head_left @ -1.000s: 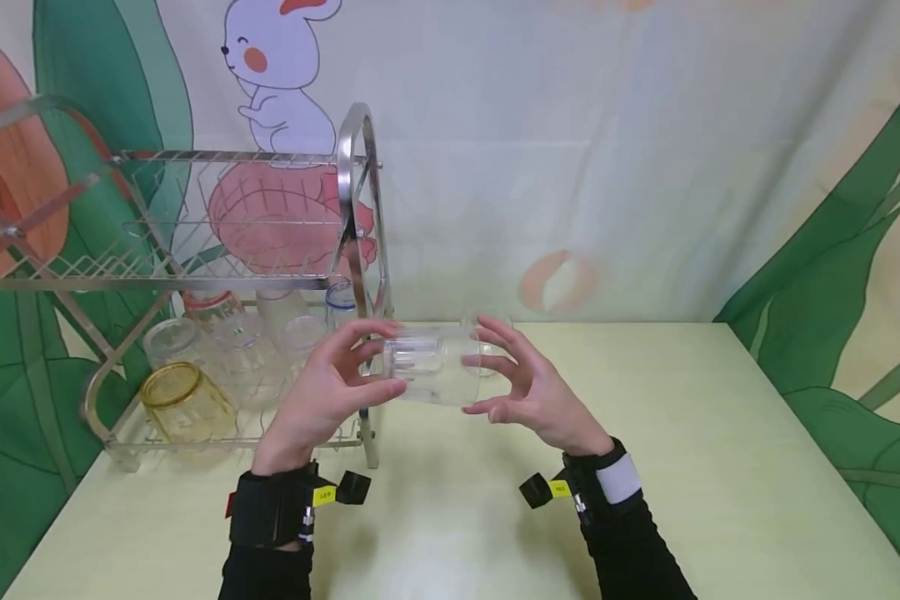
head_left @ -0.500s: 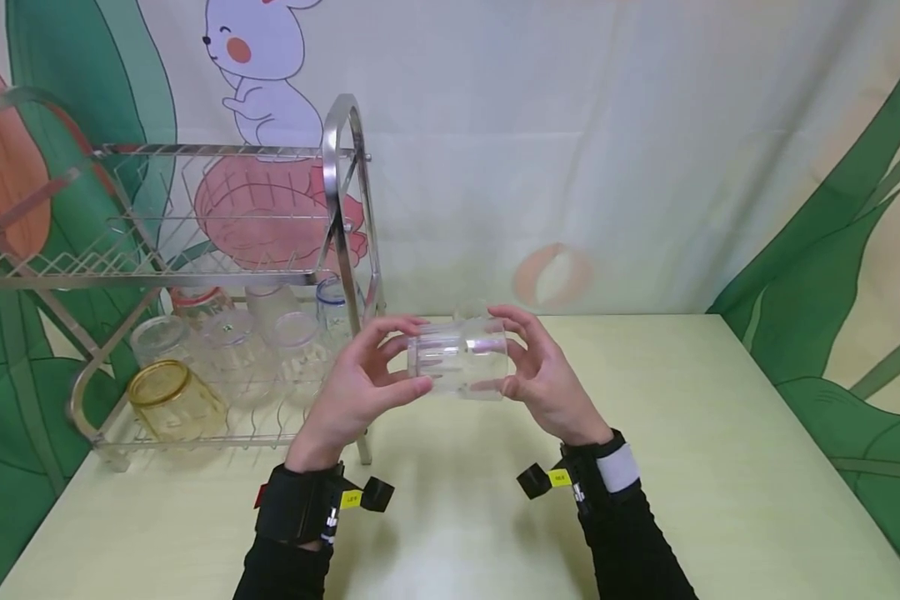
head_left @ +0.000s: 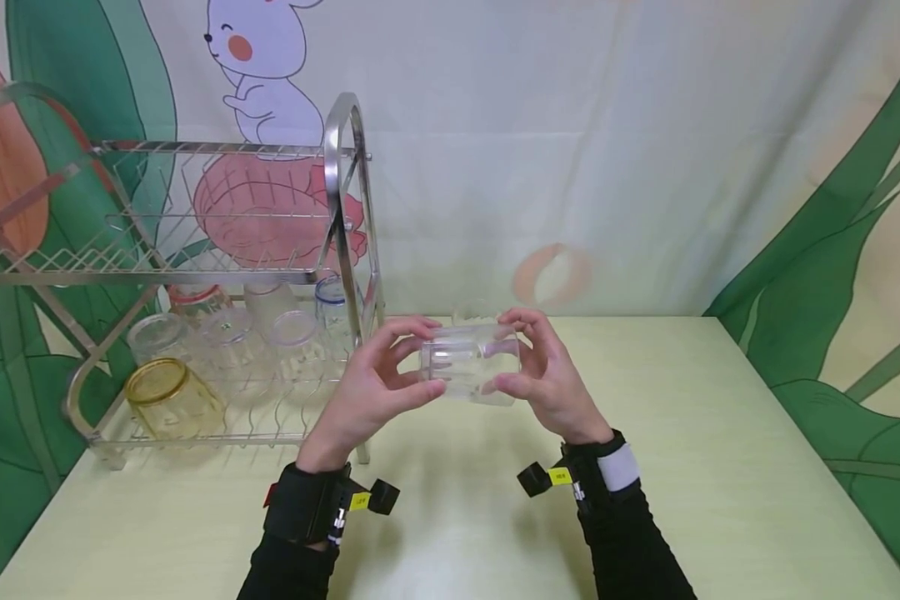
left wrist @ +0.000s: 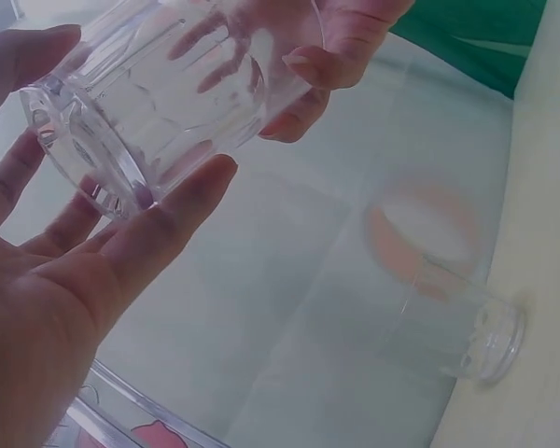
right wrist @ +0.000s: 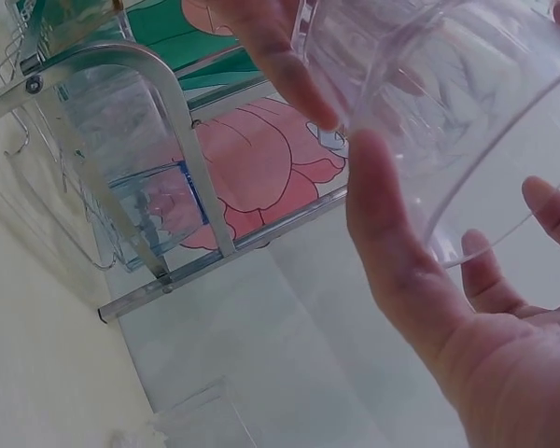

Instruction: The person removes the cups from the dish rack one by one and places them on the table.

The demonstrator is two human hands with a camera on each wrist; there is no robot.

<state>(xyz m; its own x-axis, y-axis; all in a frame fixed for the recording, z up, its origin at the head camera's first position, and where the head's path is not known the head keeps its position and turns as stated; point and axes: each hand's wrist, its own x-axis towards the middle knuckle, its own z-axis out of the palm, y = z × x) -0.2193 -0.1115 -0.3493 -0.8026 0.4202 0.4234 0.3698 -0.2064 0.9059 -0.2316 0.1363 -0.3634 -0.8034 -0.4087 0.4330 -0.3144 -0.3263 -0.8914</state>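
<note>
A clear drinking glass lies sideways in the air between both hands, its thick base to the left and its open rim to the right. My left hand holds the base end, thumb in front and fingers above and behind. At the rim end, my right hand grips it with the thumb in front and the fingers over the top. The left wrist view shows the heavy base of the glass within the left fingers. Another clear glass stands upright on the table behind, mostly hidden by the held glass in the head view.
A two-tier metal dish rack stands on the left of the pale table. Its lower tier holds several upside-down glasses, among them a yellow glass and a blue-rimmed glass. A printed curtain hangs behind the table.
The held glass and the left hand have moved to the right. The right hand, earlier spread around the rim with its thumb off the glass, has closed onto it.
</note>
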